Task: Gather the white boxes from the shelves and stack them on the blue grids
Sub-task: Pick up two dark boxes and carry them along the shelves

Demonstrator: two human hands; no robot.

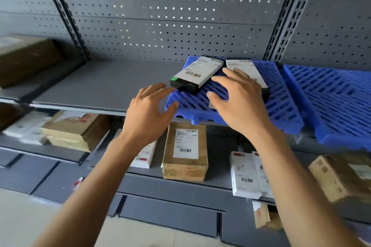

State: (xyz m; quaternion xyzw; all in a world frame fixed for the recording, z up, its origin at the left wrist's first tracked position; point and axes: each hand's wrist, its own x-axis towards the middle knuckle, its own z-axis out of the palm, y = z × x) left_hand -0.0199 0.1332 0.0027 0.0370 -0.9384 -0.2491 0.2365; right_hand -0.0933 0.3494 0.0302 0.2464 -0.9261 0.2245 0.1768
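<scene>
White flat cardboard box (197, 73) with dark ends lies skewed on blue slatted plastic grid (277, 106), second white box (248, 72) beside. Left hand (149, 113), right hand (240, 102) spread, empty, hovering. Likely light, stiff; grip long edges.

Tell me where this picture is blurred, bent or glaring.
Head view: motion blur smears the left edge, worst on the brown box; the wide lens bends the shelf uprights; light shines as bright dots through the pegboard holes; the left hand, the right hand and the boxes on the blue grid are fairly sharp.
</scene>
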